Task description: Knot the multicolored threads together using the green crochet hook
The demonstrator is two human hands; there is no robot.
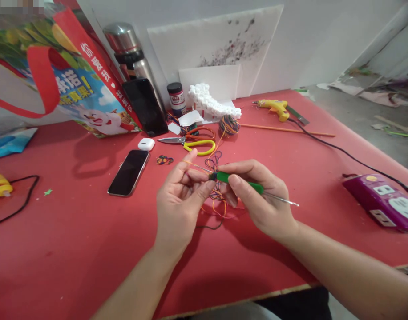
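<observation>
My right hand [257,191] grips a crochet hook [255,184] by its green handle, with a thin metal hook sticking out at each end. Between the thumb and fingers of my left hand [180,191] is a small dark piece of crochet work [212,176], mostly covered by the fingertips. An orange strand runs over my left index finger to the hook's far tip. Loose multicoloured yarn [219,195] lies in loops on the table under both hands. Behind them sits the yarn ball [229,126]. A small coiled multicoloured piece [164,160] lies to the left.
Scissors [200,144] with red and yellow handles lie beyond my hands. Two phones [129,172], a white earbud case [146,144], a steel flask [123,40] and a gift bag [100,106] are on the left. A yellow glue gun [273,106] and a purple power socket [384,200] are on the right.
</observation>
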